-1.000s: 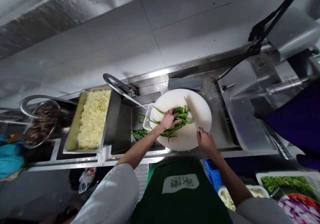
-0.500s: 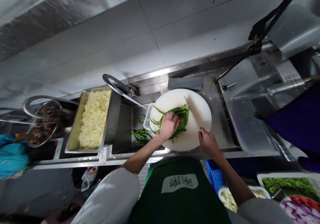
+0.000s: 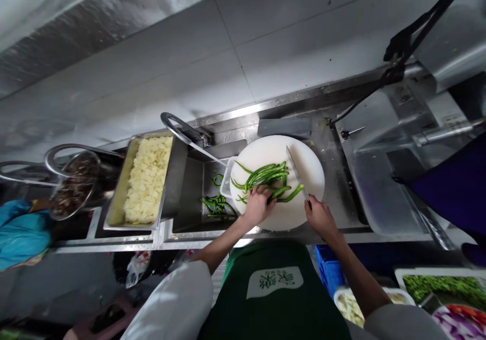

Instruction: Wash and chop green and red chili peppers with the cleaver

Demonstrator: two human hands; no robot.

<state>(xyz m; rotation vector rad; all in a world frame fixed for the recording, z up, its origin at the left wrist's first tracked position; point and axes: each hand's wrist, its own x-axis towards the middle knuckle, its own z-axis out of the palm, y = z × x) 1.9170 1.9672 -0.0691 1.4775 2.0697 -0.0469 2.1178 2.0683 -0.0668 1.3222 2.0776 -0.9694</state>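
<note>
Long green peppers [image 3: 266,174] lie in a loose bunch on the round white cutting board [image 3: 277,218]. My left hand [image 3: 259,204] is on the lower part of the bunch, its fingers curled over some peppers. My right hand [image 3: 319,217] is closed round the handle of a knife [image 3: 297,170], at the board's right side. The blade points up and to the left, lying to the right of the bunch. One pepper's end reaches the blade.
More green peppers [image 3: 218,206] lie in the sink left of the board, beside a white basket [image 3: 227,179]. Further left stands a metal tray [image 3: 160,198] of pale slices. A grey block [image 3: 284,127] sits behind the board. A person's blue sleeve [image 3: 25,234] shows far left.
My left hand has moved down toward the board's near edge, uncovering the upper peppers. Some peppers now stretch right toward the knife. The whole view has shifted slightly.
</note>
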